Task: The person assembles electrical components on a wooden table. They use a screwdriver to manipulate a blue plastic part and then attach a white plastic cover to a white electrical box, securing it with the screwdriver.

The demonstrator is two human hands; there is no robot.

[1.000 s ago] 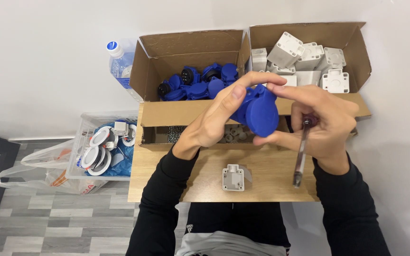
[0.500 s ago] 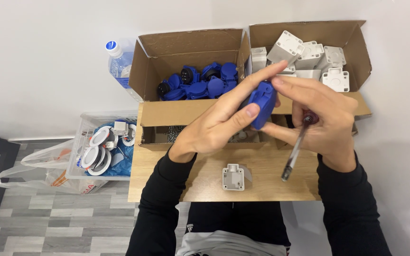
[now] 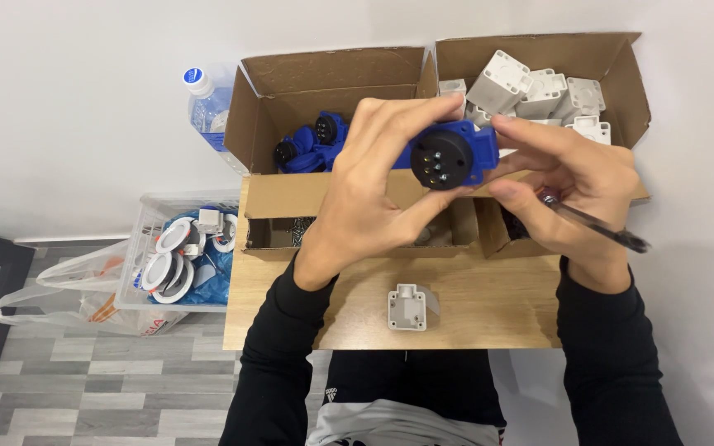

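Blue socket sits between my two hands, lifted above the boxes, its dark round face with small metal pins now turned up toward me; half a second ago it showed its blue side, so I have rotated it to look into the contacts. My left hand grips it from below and the side, fingers wrapped over the top. My right hand pinches its far edge with thumb and forefinger while the other fingers clamp a screwdriver, whose tip points away to my right. Just beyond my left hand is a cardboard box of blue parts; beyond my right, a box of white housings. Below my hands a white base lies on the wooden table. My own hands hide the small tray under them.
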